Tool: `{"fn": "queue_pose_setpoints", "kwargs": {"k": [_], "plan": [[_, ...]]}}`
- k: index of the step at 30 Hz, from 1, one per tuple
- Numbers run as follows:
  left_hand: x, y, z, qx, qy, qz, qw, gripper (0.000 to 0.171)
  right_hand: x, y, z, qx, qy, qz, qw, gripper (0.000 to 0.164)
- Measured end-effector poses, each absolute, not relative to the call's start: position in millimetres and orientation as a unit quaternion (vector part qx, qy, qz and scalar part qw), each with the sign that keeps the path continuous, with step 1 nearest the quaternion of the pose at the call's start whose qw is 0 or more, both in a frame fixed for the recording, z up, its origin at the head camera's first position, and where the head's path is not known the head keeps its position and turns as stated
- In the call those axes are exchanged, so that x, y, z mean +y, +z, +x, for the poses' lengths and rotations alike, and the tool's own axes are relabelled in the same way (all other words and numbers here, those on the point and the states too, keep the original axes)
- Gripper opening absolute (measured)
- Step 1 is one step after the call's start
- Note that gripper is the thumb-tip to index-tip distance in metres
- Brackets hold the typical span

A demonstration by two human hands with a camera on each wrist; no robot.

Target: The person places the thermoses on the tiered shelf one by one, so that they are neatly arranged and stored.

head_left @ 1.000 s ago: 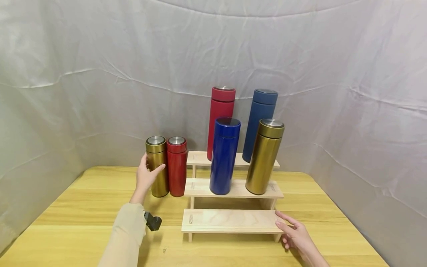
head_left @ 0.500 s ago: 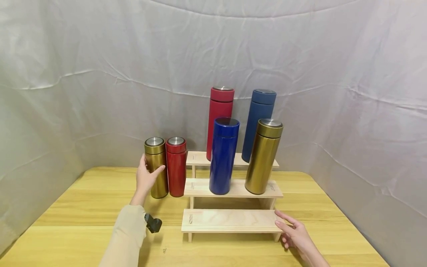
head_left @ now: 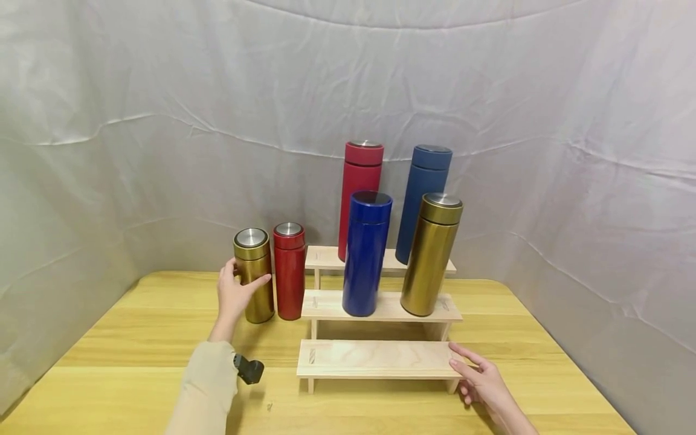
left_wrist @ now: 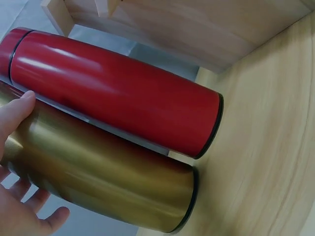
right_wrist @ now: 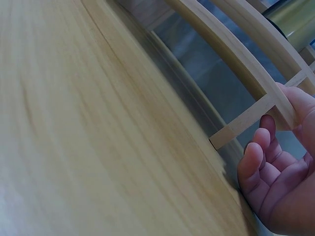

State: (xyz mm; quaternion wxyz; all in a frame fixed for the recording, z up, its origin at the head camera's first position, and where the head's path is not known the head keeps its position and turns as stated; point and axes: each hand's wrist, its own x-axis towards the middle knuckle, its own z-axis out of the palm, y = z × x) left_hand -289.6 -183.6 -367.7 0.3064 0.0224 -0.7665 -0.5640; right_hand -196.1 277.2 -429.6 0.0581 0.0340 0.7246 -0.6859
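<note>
My left hand [head_left: 235, 294] grips a gold thermos bottle [left_wrist: 103, 162] around its body, thumb on the near side, fingers behind. The bottle leans slightly toward me, its base at the table. Just right of it stands a red thermos bottle [head_left: 290, 275], with a narrow gap between their lids. My right hand [head_left: 486, 383] pinches the right end of the lowest step of a three-tier wooden stand [head_left: 380, 359]. In the right wrist view its thumb lies over the board [right_wrist: 231, 49], with the other fingers curled below.
On the middle tier stand a glossy blue thermos [head_left: 367, 260] and another gold thermos [head_left: 432, 260]. A crimson thermos [head_left: 361, 175] and a matte blue thermos [head_left: 426, 181] stand on the top tier. Grey cloth [head_left: 348, 78] hangs behind the wooden table [head_left: 125, 362].
The gold thermos in my left hand has tipped toward me and slightly left, widening the gap to the red one. My left hand has lowered slightly; the right hand stays in place.
</note>
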Motion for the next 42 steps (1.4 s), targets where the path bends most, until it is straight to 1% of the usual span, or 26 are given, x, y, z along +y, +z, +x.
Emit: {"fn": "queue_pose_setpoints", "kwargs": {"k": [12, 22, 34, 38, 42], "plan": [[-178.2, -372.0, -287.0, -0.732, -0.595, 0.02, 0.333, 0.067, 278.3, -429.5, -196.0, 0.725, -0.684, 0.035, 0.064, 0.024], [-175.6, -362.6, -280.5, -0.713, -0.61, 0.039, 0.343, 0.07, 278.8, -429.6, -196.5, 0.726, -0.685, 0.031, 0.06, 0.026], [-173.1, -354.5, -261.4, -0.717, -0.565, 0.036, 0.408, 0.06, 278.6, -430.8, -196.6, 0.726, -0.685, 0.033, 0.061, 0.026], [-172.3, -352.2, -257.8, -0.716, -0.57, 0.038, 0.4, 0.06, 278.4, -430.7, -196.5, 0.727, -0.683, 0.034, 0.061, 0.026], [-172.8, -349.2, -253.1, -0.734, -0.566, 0.05, 0.372, 0.063, 278.2, -430.7, -196.2, 0.729, -0.681, 0.036, 0.059, 0.026]]}}
